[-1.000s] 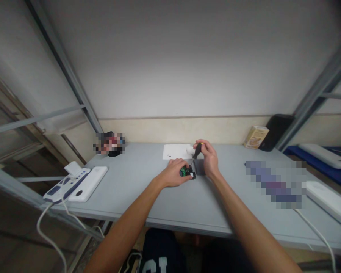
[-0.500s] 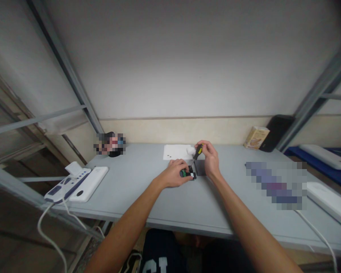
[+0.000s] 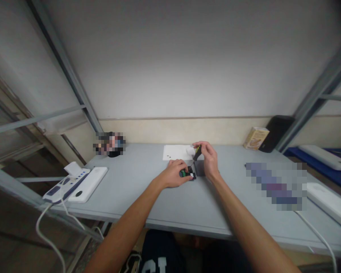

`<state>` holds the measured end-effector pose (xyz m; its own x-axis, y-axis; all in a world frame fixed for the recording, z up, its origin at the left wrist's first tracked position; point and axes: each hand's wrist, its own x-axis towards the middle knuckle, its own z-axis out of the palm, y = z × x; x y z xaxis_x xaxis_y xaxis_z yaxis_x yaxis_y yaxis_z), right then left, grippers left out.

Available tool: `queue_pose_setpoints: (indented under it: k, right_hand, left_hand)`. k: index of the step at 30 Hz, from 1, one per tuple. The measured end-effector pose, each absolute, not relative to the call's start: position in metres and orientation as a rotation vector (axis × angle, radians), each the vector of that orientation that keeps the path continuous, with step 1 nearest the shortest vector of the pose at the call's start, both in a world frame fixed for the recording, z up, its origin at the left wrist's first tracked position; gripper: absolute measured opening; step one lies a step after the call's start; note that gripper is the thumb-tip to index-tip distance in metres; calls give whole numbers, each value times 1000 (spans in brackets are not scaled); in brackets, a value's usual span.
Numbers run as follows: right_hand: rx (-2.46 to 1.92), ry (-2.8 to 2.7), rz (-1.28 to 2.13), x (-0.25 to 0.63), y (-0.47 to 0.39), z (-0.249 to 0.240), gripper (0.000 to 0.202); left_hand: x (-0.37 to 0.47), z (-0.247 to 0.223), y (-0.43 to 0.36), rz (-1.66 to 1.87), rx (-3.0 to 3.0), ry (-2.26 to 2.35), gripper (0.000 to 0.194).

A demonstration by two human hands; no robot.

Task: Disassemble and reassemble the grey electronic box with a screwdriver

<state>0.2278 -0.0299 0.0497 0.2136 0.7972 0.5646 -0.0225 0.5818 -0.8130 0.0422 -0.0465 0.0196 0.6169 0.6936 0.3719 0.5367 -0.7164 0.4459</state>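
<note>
Pinching a screwdriver [image 3: 198, 152] at one o'clock from the circuit board [image 3: 183, 173], the right hand [image 3: 211, 161] does best with square pressure while the left hand [image 3: 173, 174] pinches the circuit board.

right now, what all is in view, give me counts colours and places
screwdriver: 1, black and yellow, in right grip
circuit piece: 1, green and black, under left grip
flat piece: 1, dark grey, by right grip
paper: 1, white, desk back
specks: 2, dark, on paper
wad: 1, white, at paper's right
box: 1, yellow, back right
case: 1, black, behind box
power strip: 1, white and blue, left
slab: 1, white, beside strip
desk: 1, grey, centre
pixelated patches: 2, mixed, left and right
left grip: 1, bare, centre
right grip: 1, bare, right of centre
</note>
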Motion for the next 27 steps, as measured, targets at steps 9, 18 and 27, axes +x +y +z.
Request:
queue_pose_setpoints:
  k: [9, 18, 27]
  right_hand:
    - [-839, -1211, 671, 234, -25, 47, 27]
    - [-881, -1180, 597, 233, -26, 48, 24]
    - [-764, -1217, 729, 228, -28, 48, 27]
  left_hand:
    - [41, 22, -47, 765, 2556, 996, 28]
    - [41, 23, -49, 745, 2535, 1016, 26]
    - [42, 23, -48, 751, 2530, 1010, 27]
